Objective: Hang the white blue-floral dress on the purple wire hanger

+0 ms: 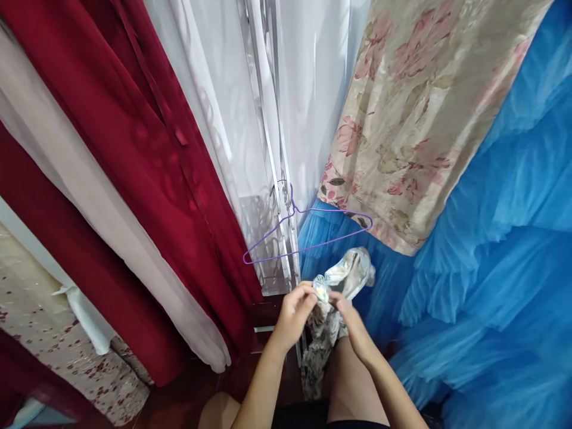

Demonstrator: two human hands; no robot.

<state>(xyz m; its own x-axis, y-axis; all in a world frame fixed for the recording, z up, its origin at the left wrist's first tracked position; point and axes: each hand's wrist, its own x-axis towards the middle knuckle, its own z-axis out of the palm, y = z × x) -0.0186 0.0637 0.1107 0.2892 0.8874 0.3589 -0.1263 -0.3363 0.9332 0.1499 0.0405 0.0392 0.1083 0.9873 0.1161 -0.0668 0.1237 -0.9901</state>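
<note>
A pale, patterned piece of cloth [325, 325] is bunched between my two hands; its exact kind is hard to make out. My left hand [295, 307] pinches the gathered part near its middle. On the other side, my right hand [343, 307] grips the same cloth with thumb and fingers closed. One end loops up beyond my fingers, while the rest hangs down by my leg. A purple wire hanger [308, 247] hangs just above my hands, with nothing on it.
Dark red curtain-like fabric [179, 161] and a pale pink length [147, 268] hang at left. White fabric [308, 107] hangs behind the hanger. At right are a floral panel [402, 131] and ruffled blue tulle [500, 268]. Dark floor [187, 387] shows below.
</note>
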